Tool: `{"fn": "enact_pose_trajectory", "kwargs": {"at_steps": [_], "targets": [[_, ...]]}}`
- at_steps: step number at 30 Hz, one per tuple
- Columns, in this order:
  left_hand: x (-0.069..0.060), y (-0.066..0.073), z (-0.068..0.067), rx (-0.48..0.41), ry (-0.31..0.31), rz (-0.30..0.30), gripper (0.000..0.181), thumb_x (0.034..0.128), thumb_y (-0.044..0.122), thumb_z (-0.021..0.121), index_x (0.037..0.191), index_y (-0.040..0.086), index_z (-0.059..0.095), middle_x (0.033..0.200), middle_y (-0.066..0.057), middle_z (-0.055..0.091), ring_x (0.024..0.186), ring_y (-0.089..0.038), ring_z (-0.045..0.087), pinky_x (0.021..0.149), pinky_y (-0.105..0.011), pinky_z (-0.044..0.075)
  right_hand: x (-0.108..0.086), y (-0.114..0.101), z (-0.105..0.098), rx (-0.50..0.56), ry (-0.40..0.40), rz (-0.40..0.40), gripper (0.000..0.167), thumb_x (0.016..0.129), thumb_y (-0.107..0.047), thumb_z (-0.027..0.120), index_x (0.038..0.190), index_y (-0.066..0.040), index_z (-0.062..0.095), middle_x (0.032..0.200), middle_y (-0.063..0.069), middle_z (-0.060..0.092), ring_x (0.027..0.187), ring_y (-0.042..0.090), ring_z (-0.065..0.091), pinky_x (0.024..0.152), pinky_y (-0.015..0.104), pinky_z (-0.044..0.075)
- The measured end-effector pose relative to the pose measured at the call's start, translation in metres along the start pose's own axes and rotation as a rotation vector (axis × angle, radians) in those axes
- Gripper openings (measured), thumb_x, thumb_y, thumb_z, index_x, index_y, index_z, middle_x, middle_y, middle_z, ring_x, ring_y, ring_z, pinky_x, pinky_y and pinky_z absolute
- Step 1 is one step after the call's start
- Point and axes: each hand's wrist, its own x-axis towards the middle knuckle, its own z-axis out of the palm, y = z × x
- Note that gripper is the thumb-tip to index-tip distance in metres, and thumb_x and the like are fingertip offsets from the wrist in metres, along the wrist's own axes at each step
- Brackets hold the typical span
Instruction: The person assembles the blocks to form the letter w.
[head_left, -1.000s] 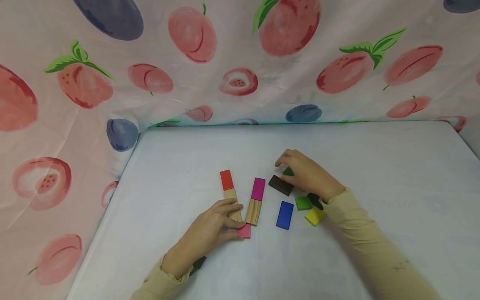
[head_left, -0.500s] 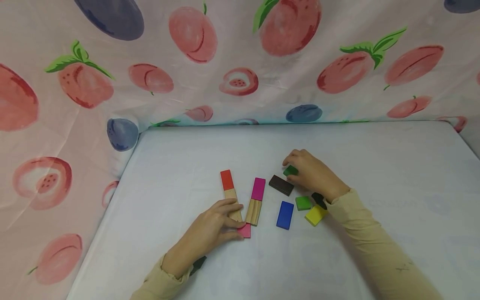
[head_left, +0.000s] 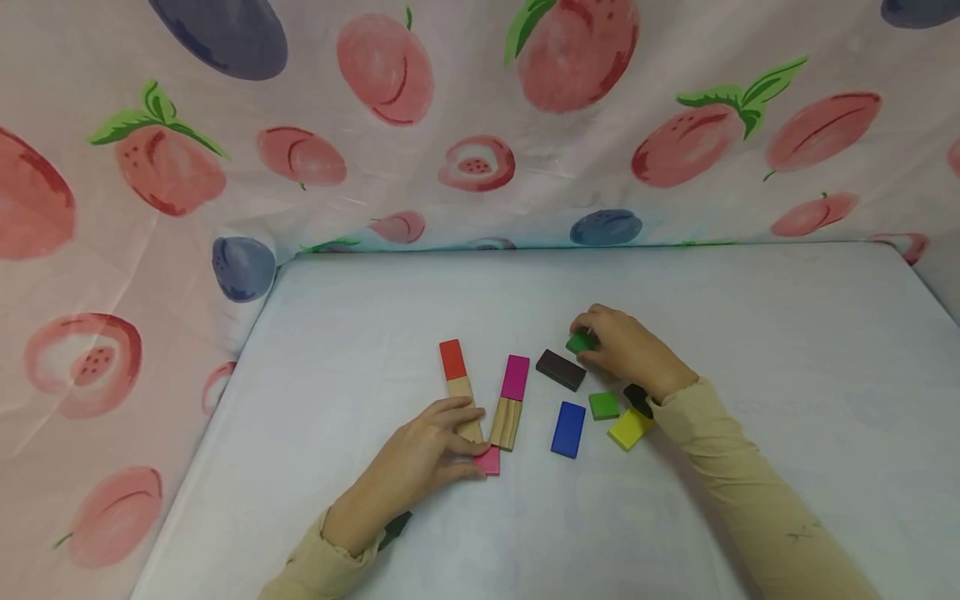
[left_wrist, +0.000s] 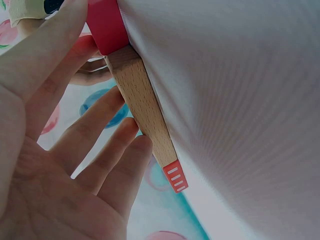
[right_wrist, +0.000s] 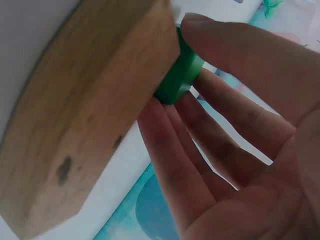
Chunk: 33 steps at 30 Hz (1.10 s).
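Note:
In the head view my left hand pinches a pink block between thumb and index finger. Its other fingers lie along a plain wooden block, whose far end meets a red block. The left wrist view shows the same pink block beside the wooden block. Farther right, my right hand pinches a dark green block by its ends, thumb nearest the dark brown block. The right wrist view has the green block between thumb and fingers.
A magenta block adjoins a striped wooden block, forming a slanted row that reaches the pink block. Blue, light green and yellow blocks lie nearby. A blurred wooden piece fills the right wrist view's left side.
My right hand has shifted slightly right, away from the dark brown block, and its fingers have closed on the dark green block. The left hand has kept its place.

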Motion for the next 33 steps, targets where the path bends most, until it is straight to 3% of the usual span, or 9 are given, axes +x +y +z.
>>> {"fn": "enact_pose_trajectory", "kwargs": {"at_steps": [19,33], "targets": [[0.000,-0.001,0.000,-0.001,-0.006,-0.006,0.032,0.0761,0.035,0.085,0.105,0.021,0.080,0.136,-0.001,0.063,0.137,-0.021,0.046,0.105,-0.040,0.049,0.006,-0.006,0.000,0.009,0.021,-0.032,0.033,0.087,0.001,0.073,0.119,0.004,0.067,0.112,0.016,0.065,0.100,0.028,0.063,0.092,0.043,0.056],[0.001,-0.001,-0.001,0.002,-0.024,-0.023,0.031,0.0771,0.035,0.084,0.105,0.022,0.080,0.137,0.001,0.061,0.138,-0.019,0.045,0.106,-0.040,0.047,0.016,-0.019,0.002,0.025,-0.016,-0.043,0.033,0.089,0.002,0.069,0.123,0.004,0.066,0.121,0.017,0.067,0.110,0.030,0.063,0.099,0.046,0.052]]}}
